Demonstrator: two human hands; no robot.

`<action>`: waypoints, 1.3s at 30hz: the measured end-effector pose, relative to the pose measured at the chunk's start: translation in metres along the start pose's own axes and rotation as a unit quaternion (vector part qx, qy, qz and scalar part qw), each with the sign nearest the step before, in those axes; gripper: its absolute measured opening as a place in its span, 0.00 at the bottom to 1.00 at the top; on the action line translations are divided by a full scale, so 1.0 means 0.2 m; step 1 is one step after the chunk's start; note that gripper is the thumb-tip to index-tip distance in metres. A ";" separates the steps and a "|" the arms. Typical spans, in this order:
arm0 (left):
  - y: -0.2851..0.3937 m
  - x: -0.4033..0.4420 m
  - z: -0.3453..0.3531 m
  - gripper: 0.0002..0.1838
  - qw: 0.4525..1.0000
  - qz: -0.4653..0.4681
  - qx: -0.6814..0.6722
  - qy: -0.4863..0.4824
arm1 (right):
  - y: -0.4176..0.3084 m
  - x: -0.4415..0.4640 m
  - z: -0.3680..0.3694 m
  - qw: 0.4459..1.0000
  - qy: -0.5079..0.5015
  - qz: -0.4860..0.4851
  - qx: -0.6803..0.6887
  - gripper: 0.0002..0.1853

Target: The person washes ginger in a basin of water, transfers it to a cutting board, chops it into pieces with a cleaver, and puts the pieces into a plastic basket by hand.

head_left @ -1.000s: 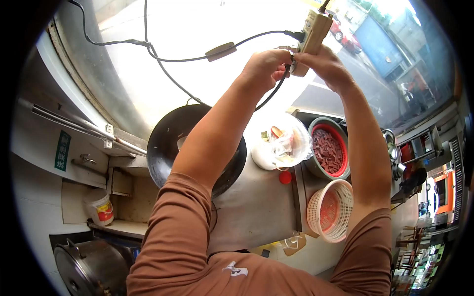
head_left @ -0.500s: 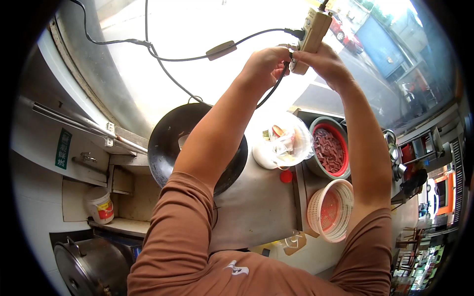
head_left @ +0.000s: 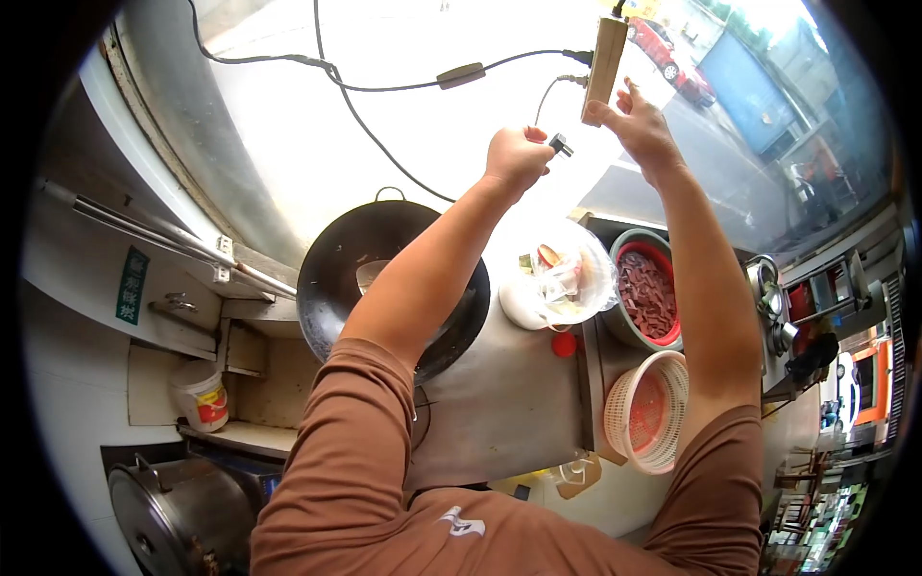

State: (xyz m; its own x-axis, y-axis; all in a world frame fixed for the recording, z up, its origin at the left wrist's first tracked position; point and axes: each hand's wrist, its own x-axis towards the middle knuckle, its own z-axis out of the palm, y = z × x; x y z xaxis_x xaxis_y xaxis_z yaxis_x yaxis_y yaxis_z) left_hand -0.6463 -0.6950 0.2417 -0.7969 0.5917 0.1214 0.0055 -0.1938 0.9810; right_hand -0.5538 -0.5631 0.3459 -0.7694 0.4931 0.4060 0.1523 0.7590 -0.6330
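Observation:
My left hand (head_left: 520, 158) is closed on a black plug (head_left: 561, 145), whose prongs point away from the fingers, apart from the power strip. The cream power strip (head_left: 605, 69) hangs upright from a cord at the top. My right hand (head_left: 638, 125) holds its lower end, thumb against the strip and the other fingers bent beside it. Two other cords are plugged into the strip's left side. Below my left forearm lies a large black wok (head_left: 336, 259) with a clear bowl-like piece inside.
A white tub (head_left: 523, 302) with plastic bags stands beside the wok. To its right are a red basin of cut meat (head_left: 647, 296) and a white basket (head_left: 619, 413). A steel pot (head_left: 182, 509) is at lower left; cords cross the window (head_left: 259, 125).
My left hand has moved down and left with the plug, which has come away from the strip. The strip has turned, and my right hand's fingers have shifted on it. The view has shifted slightly.

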 end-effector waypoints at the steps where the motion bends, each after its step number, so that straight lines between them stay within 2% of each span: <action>1: -0.03 0.00 0.00 0.16 0.999 -0.007 0.045 0.009 | 0.03 -0.02 0.00 0.999 -0.008 -0.036 -0.039 0.47; 2: -0.13 0.05 0.01 0.15 0.994 0.029 0.106 0.029 | 0.06 -0.04 0.03 0.995 0.017 -0.058 -0.073 0.44; 5: -0.27 0.04 -0.01 0.18 0.962 0.121 0.244 0.012 | 0.10 -0.19 0.06 0.993 -0.005 -0.097 -0.072 0.38; 6: -0.29 0.03 -0.02 0.19 0.953 0.110 0.282 0.002 | 0.11 -0.26 0.07 0.993 -0.014 -0.099 -0.060 0.35; 8: -0.42 0.03 -0.05 0.15 0.899 0.174 0.402 0.008 | 0.09 -0.43 0.06 0.995 -0.052 -0.076 -0.045 0.32; 10: -0.55 0.05 -0.12 0.12 0.882 0.166 0.441 -0.011 | 0.13 -0.58 0.03 0.994 -0.088 -0.058 -0.005 0.29; 12: -0.71 0.09 -0.20 0.11 0.795 0.200 0.572 -0.025 | 0.22 -0.74 0.01 0.994 -0.096 -0.047 0.019 0.26; 13: -0.76 0.06 -0.23 0.11 0.795 0.200 0.572 -0.030 | 0.26 -0.82 -0.01 0.994 -0.105 -0.035 0.021 0.25; 15: -0.82 0.01 -0.25 0.09 0.800 0.139 0.584 -0.006 | 0.35 -0.95 -0.04 0.993 -0.117 -0.022 0.026 0.22; 19: -0.79 -0.12 -0.26 0.09 0.810 0.150 0.566 0.000 | 0.47 -1.21 -0.11 0.989 -0.141 0.004 0.047 0.19; 21: -0.71 -0.19 -0.27 0.11 0.842 0.166 0.514 0.001 | 0.49 -1.28 -0.12 0.985 -0.155 0.037 0.067 0.20; 25: -0.46 -0.42 -0.34 0.11 0.860 0.150 0.488 -0.023 | 0.44 -1.35 -0.10 0.979 -0.175 0.012 0.105 0.20; 26: -0.39 -0.51 -0.36 0.11 0.862 0.152 0.482 -0.027 | 0.40 -1.37 -0.08 0.976 -0.185 -0.008 0.119 0.20; 28: -0.18 -0.76 -0.38 0.11 0.880 0.116 0.459 -0.040 | 0.29 -1.39 -0.07 0.978 -0.157 -0.138 0.031 0.19; 29: -0.16 -0.89 -0.42 0.11 0.884 0.116 0.450 -0.044 | 0.22 -1.41 -0.07 0.974 -0.157 -0.160 0.039 0.19; 32: -0.03 -1.44 -0.48 0.10 0.897 0.100 0.431 -0.007 | 0.06 -1.50 -0.05 0.937 -0.102 -0.332 0.033 0.19; 35: 0.08 -2.22 -0.45 0.11 0.885 0.049 0.455 0.079 | -0.13 -1.65 0.04 0.911 -0.126 -0.360 0.158 0.21; 38: -0.01 -3.12 -0.36 0.13 0.880 -0.110 0.422 0.189 | -0.40 -1.84 0.14 0.859 -0.165 -0.412 0.257 0.23; 39: -0.10 -3.44 -0.32 0.14 0.853 -0.180 0.432 0.230 | -0.52 -1.92 0.15 0.836 -0.183 -0.435 0.281 0.24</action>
State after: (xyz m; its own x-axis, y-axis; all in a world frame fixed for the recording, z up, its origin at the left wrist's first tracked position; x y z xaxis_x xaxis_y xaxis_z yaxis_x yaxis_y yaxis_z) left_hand -0.1373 -1.1485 0.1286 -0.9928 0.0823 -0.0874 -0.0043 0.7030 0.7111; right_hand -0.2929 -0.8442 0.2360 -0.5918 -0.3829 0.7093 -0.7993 0.3928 -0.4548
